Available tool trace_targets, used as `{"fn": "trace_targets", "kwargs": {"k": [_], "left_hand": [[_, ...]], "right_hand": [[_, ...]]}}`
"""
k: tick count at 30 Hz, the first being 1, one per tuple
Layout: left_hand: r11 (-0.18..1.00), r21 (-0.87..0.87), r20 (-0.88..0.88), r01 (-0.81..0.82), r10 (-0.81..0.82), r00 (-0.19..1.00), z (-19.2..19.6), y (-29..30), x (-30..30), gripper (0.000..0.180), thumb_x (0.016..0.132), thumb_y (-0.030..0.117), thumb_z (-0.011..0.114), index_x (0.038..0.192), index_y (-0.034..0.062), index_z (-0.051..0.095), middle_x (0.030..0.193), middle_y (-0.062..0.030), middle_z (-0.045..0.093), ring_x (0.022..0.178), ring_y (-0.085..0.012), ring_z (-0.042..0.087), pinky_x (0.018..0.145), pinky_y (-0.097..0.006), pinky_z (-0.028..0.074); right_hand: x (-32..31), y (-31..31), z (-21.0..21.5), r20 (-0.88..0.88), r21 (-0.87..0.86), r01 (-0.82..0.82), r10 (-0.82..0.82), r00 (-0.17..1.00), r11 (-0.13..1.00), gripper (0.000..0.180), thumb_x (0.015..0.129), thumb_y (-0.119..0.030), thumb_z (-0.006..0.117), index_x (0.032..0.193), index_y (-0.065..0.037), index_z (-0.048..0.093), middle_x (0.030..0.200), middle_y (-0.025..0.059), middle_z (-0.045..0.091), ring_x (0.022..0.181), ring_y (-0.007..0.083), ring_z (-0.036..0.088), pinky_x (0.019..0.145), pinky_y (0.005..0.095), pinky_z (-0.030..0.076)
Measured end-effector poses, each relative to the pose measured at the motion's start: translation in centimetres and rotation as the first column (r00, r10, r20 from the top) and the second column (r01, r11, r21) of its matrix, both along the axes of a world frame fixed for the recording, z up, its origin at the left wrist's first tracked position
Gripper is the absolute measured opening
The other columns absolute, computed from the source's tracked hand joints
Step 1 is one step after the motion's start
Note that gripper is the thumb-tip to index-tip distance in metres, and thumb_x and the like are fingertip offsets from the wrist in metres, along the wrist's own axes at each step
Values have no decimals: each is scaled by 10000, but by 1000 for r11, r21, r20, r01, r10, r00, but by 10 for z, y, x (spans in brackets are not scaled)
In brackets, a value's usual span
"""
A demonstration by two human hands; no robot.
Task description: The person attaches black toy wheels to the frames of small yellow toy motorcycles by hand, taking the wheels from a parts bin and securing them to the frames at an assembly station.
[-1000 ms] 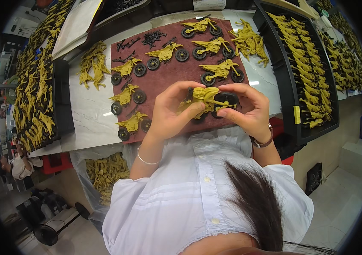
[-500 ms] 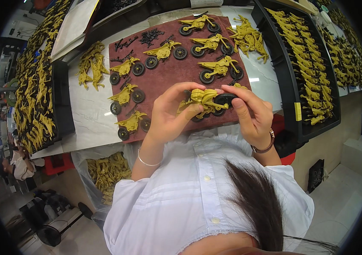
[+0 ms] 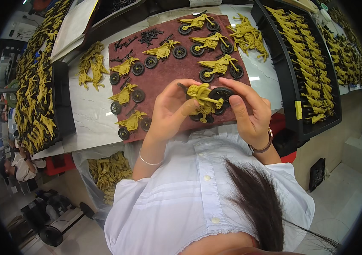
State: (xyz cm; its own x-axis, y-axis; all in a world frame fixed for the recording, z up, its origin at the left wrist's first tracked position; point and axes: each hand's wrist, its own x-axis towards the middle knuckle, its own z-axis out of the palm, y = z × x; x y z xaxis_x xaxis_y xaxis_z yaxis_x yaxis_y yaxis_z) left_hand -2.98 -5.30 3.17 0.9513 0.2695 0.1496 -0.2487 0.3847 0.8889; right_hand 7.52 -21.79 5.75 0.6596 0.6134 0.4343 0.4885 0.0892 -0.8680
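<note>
My left hand (image 3: pixel 173 111) pinches the yellow body of a toy motorcycle (image 3: pixel 202 92) between thumb and fingers. At its other end, my right hand (image 3: pixel 251 109) grips around the black front wheel (image 3: pixel 221 94), thumb near the hub. The motorcycle is raised above the near edge of a dark red cloth (image 3: pixel 174 78), tilted in my hands. More yellow and black parts show just below it; I cannot tell whether they belong to it or to another motorcycle. Past my fingers lies a toy motorcycle (image 3: pixel 219 66) with both wheels on.
More toy motorcycles (image 3: pixel 161 51) lie in two columns on the cloth, with black small parts (image 3: pixel 150 36) at the back. Yellow body pieces are piled left (image 3: pixel 92 63) and right (image 3: pixel 249 36). A black tray (image 3: pixel 296 91) of yellow pieces stands right, and a bag (image 3: pixel 109 172) hangs below.
The motorcycle has been turned in my hands, so its front wheel shows more fully. My right fingers have shifted slightly around the wheel.
</note>
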Motion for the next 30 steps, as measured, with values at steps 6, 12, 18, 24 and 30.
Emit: {"fn": "trace_targets", "kwargs": {"k": [6,12,18,24,30], "left_hand": [[981,-184,-1,-66,67,998,-8,-3,2,346,886,4,599,1215,-23,494,1147,-111,598,1065,-159,566,917,-308,464],[994,7,80,-110,109,991,0,-9,0,359,866,-51,600,1214,-47,515,1201,-160,590,1104,-201,572,949,-351,470],[976,132,118,-173,158,980,2,-10,-3,339,847,-68,624,1178,-65,547,1164,-177,612,1067,-217,596,927,-354,487],[954,163,128,-254,234,964,-7,-13,1,337,846,-57,635,1171,-67,552,1148,-168,619,1044,-202,601,912,-337,488],[962,29,4,-270,270,963,-18,10,10,371,872,13,633,1219,-36,515,1143,-150,623,1035,-179,605,889,-304,498]], "right_hand": [[-1,10,-17,56,-29,0,2,998,1000,446,725,-173,798,1083,18,612,912,101,659,747,176,621,624,266,482],[-6,14,-20,16,-22,33,-33,999,999,308,737,-99,769,1001,8,651,863,86,640,687,152,600,594,253,466],[-8,18,-19,51,9,-30,30,998,1000,265,748,-47,741,999,-2,669,872,76,633,646,127,575,582,248,458],[-12,23,-29,17,36,29,-30,999,999,233,757,-43,732,977,3,672,886,85,633,649,136,581,580,241,455],[26,24,-33,25,-36,-174,175,984,984,305,753,-174,749,1000,-15,666,990,109,632,957,228,594,824,318,468]]}}
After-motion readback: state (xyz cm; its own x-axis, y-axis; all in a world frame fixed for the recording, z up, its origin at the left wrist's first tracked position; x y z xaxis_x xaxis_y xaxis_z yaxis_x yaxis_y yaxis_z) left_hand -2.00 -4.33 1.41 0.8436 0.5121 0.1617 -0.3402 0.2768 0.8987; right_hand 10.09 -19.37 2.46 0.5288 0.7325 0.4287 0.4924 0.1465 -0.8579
